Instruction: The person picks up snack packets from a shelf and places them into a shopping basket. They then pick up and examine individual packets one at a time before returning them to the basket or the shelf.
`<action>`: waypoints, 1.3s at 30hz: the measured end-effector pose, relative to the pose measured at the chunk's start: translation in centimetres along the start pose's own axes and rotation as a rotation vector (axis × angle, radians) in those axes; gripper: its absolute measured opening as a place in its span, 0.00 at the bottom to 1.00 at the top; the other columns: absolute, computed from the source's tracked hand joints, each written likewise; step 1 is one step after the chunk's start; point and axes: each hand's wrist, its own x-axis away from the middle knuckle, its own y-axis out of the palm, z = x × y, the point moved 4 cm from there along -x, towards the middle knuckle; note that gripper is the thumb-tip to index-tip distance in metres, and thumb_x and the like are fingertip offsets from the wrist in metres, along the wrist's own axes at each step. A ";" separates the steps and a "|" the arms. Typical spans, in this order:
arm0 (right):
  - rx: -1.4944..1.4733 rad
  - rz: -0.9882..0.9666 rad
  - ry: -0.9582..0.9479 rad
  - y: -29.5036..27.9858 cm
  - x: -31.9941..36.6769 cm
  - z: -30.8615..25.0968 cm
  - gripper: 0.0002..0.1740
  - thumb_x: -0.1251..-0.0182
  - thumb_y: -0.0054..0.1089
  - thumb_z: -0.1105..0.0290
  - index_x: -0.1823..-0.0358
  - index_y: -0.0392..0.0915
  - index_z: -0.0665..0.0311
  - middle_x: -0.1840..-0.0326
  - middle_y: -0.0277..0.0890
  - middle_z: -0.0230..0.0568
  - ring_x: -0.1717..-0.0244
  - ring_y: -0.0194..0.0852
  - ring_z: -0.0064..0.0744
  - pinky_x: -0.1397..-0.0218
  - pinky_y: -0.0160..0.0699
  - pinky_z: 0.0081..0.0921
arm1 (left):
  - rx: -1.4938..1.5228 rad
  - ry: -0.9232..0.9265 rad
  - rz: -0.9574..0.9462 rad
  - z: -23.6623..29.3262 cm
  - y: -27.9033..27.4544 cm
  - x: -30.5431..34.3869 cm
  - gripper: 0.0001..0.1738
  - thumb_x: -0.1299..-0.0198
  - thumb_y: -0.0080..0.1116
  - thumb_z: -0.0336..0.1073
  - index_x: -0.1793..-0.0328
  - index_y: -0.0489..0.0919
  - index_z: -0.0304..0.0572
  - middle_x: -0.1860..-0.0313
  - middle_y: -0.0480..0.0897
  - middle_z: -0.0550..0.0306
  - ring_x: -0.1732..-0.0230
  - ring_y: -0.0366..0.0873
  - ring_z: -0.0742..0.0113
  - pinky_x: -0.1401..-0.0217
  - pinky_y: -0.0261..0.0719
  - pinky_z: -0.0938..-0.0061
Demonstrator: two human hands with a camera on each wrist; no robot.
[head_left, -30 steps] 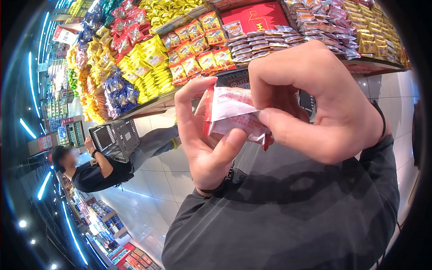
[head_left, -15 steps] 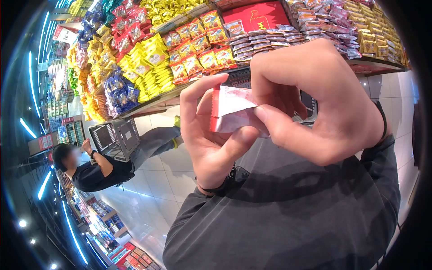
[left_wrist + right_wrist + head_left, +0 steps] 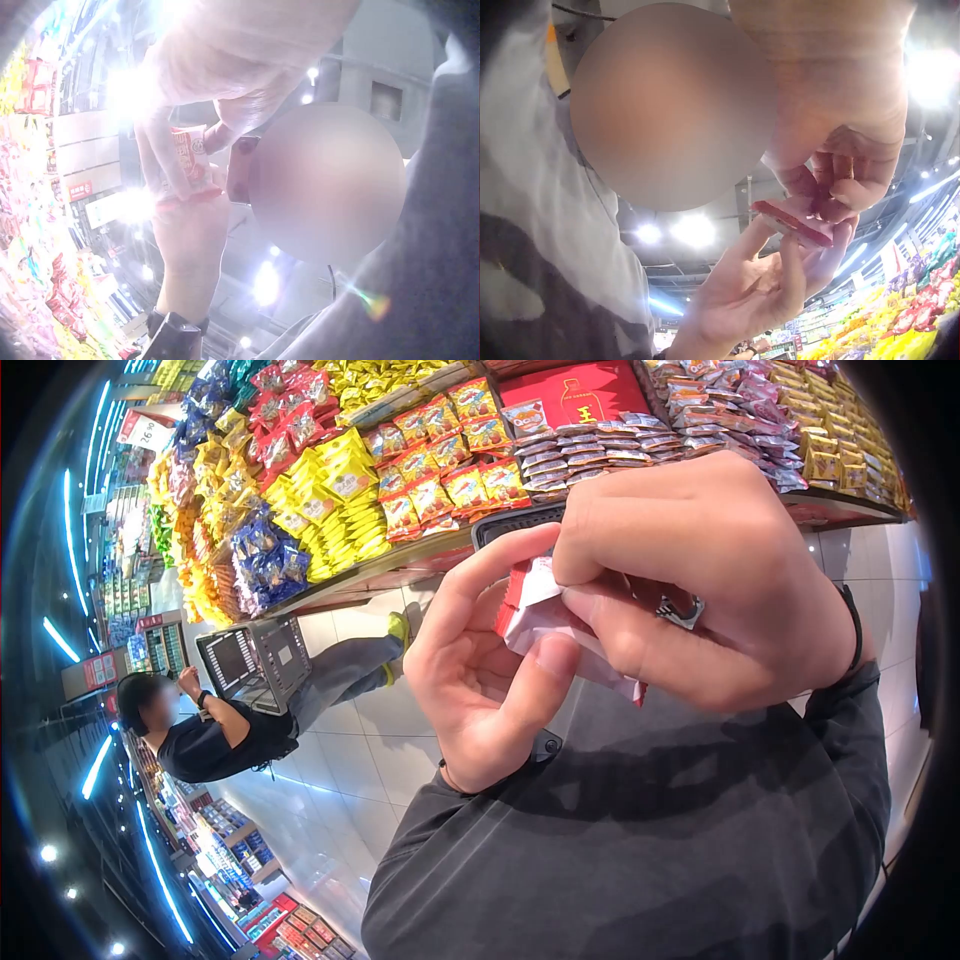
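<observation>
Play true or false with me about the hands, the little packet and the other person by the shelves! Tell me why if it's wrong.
1. The left hand and the right hand both touch the small packet. True.
2. The small packet is lying on the floor. False: it is held up between the hands.
3. The other person has bright yellow-green shoes. True.
4. The other person wears a white top. False: the top is black.
5. Bright yellow packs are next to red-and-yellow packs. True.

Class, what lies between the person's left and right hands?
A red-and-white packet lies between the left hand and right hand, as the head view shows.
</observation>
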 end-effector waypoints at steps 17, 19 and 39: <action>-0.298 0.057 0.265 -0.6 -0.1 0.2 0.03 0.40 0.61 0.82 0.71 0.77 0.71 0.81 0.73 0.36 0.83 0.74 0.24 0.79 0.68 0.21 | 0.048 -0.070 -0.067 -0.1 -0.3 -0.1 0.37 0.38 0.66 0.30 0.24 0.68 0.21 0.35 0.82 0.40 0.34 0.80 0.60 0.29 0.75 0.68; -0.305 0.065 0.253 -0.5 -0.2 0.1 0.03 0.40 0.61 0.82 0.71 0.77 0.71 0.81 0.73 0.36 0.83 0.74 0.24 0.79 0.68 0.21 | 0.043 -0.067 -0.066 -0.2 -0.3 -0.1 0.38 0.38 0.67 0.30 0.24 0.68 0.21 0.34 0.81 0.40 0.33 0.80 0.59 0.29 0.75 0.67; -0.348 0.128 0.581 1.7 3.5 5.9 0.11 0.28 0.66 0.74 0.51 0.73 0.67 0.55 0.75 0.34 0.63 0.74 0.17 0.61 0.72 0.16 | -0.054 0.089 -0.044 -2.2 -1.4 -2.2 0.36 0.29 0.54 0.19 0.16 0.56 0.33 0.24 0.71 0.31 0.23 0.72 0.50 0.22 0.71 0.57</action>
